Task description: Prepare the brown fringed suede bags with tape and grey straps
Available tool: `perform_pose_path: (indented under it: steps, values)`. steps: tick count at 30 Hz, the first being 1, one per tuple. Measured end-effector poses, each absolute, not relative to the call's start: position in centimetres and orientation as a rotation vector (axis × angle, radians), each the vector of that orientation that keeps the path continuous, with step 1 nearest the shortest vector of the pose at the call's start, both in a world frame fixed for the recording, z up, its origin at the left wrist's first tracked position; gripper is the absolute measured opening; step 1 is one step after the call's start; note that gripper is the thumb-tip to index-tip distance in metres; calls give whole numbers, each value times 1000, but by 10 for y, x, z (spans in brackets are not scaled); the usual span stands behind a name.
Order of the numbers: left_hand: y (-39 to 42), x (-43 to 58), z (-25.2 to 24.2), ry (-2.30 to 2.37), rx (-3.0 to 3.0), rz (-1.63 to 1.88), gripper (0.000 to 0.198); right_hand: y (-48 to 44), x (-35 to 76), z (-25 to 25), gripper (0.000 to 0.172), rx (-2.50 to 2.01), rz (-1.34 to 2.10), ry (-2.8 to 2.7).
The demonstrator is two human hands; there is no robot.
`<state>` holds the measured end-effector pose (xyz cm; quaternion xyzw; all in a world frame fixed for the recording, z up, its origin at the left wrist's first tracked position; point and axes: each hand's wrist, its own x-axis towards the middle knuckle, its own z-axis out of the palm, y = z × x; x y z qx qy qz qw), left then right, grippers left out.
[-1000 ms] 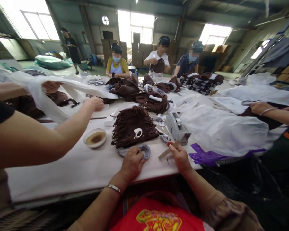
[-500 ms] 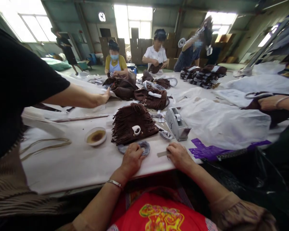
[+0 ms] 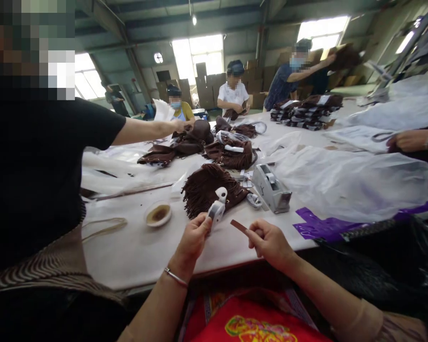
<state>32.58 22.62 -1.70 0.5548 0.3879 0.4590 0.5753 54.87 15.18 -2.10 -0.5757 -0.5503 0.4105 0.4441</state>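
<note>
My left hand (image 3: 196, 236) is closed on a grey plastic-wrapped coil (image 3: 217, 212), raised at the near edge of the fringed bag. Between thumb and fingers my right hand (image 3: 270, 241) pinches a short brown strip (image 3: 238, 226) that points toward the coil without touching it. Beyond both hands the dark brown fringed bag (image 3: 209, 187) lies on the white table, a white round piece (image 3: 221, 193) on its near side. A second wrapped coil (image 3: 254, 200) rests right of the bag, beside the grey tape dispenser (image 3: 272, 190).
A shallow dish (image 3: 158, 214) with brown liquid stands to the left. Purple tape (image 3: 319, 224) and plastic sheeting (image 3: 356, 183) lie right. More brown bags (image 3: 230, 151) are behind. At left a person in black (image 3: 39, 180) reaches across; another person's hand (image 3: 412, 141) is at right.
My left hand has lifted the coil off the table. The strip is now raised in my right hand. The person at left has reached farther over the bags, and the view has shifted.
</note>
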Motion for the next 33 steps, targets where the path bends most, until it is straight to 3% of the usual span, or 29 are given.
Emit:
perform_pose_path:
  steps: [4, 9, 19, 28, 33]
  values:
    - [224, 327, -19, 800, 917, 1059, 42, 159, 526, -6, 21, -1418, 965, -1397]
    - [218, 327, -22, 791, 850, 1073, 42, 169, 512, -1, 18, -1434, 957, -1410]
    - [209, 327, -13, 901, 1675, 984, 33, 186, 494, -20, 41, -1106, 1419, -980]
    - [206, 333, -13, 937, 1697, 988, 26, 172, 499, -42, 35, -861, 1597, -604]
    - [207, 330, -15, 941, 1657, 982, 31, 176, 506, -44, 36, -1064, 1466, -925]
